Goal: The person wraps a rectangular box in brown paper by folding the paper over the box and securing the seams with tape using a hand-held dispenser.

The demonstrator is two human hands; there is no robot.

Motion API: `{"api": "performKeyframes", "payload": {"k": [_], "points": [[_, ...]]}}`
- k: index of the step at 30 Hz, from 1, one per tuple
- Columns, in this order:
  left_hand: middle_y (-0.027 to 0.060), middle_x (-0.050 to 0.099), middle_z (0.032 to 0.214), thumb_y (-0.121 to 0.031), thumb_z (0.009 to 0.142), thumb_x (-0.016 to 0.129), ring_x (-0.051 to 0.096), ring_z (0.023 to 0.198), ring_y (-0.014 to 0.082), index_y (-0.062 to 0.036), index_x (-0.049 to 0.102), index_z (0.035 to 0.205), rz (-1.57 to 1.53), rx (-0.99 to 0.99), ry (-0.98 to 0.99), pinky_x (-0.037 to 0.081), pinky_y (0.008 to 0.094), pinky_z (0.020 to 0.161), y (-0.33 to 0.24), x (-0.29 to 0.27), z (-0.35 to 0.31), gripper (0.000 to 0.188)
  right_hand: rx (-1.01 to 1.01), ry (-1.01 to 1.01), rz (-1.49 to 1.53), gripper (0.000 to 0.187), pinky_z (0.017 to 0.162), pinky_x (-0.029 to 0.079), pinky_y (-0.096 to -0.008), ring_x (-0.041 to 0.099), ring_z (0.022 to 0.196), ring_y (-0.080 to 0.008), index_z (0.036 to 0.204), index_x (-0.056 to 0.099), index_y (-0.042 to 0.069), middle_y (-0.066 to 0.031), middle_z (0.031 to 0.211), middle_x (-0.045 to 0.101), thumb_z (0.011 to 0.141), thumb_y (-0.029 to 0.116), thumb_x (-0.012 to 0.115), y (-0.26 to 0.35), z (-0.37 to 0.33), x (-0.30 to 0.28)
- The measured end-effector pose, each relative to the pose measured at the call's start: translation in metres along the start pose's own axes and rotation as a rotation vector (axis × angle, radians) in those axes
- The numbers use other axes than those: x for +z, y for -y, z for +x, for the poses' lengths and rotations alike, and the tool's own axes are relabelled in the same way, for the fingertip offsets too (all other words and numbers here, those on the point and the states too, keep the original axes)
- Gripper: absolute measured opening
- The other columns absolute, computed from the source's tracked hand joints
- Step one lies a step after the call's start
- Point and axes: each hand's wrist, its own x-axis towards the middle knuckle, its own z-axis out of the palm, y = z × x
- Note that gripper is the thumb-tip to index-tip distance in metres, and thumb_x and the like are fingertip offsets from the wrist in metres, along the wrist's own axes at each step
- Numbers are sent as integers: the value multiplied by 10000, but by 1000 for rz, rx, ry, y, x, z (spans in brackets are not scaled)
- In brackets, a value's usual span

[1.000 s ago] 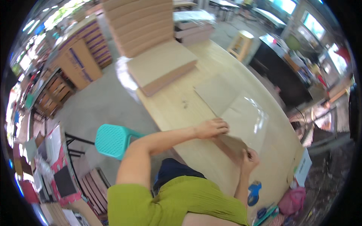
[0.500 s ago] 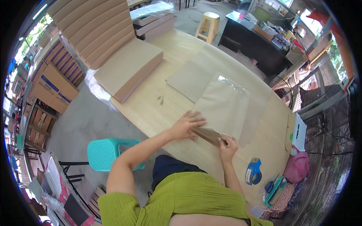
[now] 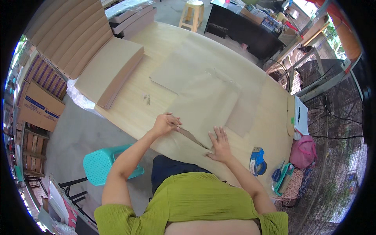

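Note:
A large tan sheet (image 3: 207, 105) lies on the wooden table, with shiny clear plastic film creased at its far end. Along its near edge runs a narrow folded brown strip (image 3: 190, 137), partly raised. My left hand (image 3: 166, 124) pinches the left end of this strip between thumb and fingers. At the strip's right end, my right hand (image 3: 220, 146) rests flat on the sheet with its fingers spread. Beyond and to the left, another flat greyish-tan sheet (image 3: 166, 76) is partly covered by the first one.
A thick stack of brown board (image 3: 111, 66) sits at the table's left, beside a tall ribbed stack (image 3: 72, 35). A blue tape dispenser (image 3: 257, 161) is right of my right hand. Farther right are a green basket (image 3: 283, 179) and a pink bag (image 3: 303, 152). A turquoise stool (image 3: 102, 166) stands left.
My left hand has gone from open fingers to a pinch on the folded strip. The right hand has let go of its end and now lies spread. The whole view has shifted.

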Motion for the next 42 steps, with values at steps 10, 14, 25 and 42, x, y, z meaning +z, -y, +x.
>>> {"api": "performKeyframes", "payload": {"k": [10, 14, 25, 42], "points": [[31, 751, 826, -57, 684, 795, 709, 1006, 201, -103, 758, 755, -102, -44, -42, 388, 382, 1063, -4, 5, 1, 93, 80, -362, -165, 719, 1035, 368, -569, 459, 1287, -424, 1267, 600, 93, -224, 1346, 517, 647, 378, 827, 7, 5, 47], [36, 748, 839, -107, 648, 823, 707, 999, 185, -108, 765, 769, -133, -49, -68, 437, 371, 1021, 5, 5, -1, 134, 325, -353, -82, 574, 1046, 347, -552, 522, 1229, -359, 1116, 657, 101, -132, 1256, 593, 663, 410, 825, 37, 33, 30], [16, 707, 1019, -263, 689, 818, 688, 951, 183, -131, 765, 803, -7, -232, -22, 476, 394, 911, -25, -7, 19, 183, 175, -275, 323, 247, 951, 378, -482, 544, 984, -330, 759, 667, 68, -107, 900, 618, 691, 263, 803, 28, 102, 31], [266, 253, 1508, -325, 711, 835, 219, 1420, 392, 63, 179, 1485, -206, -363, -747, 216, 441, 1156, -5, 69, -24, 1086, 286, -279, 320, 262, 843, 388, -452, 510, 865, -321, 727, 621, 63, -91, 786, 557, 675, 236, 812, 31, 111, 45]]}}
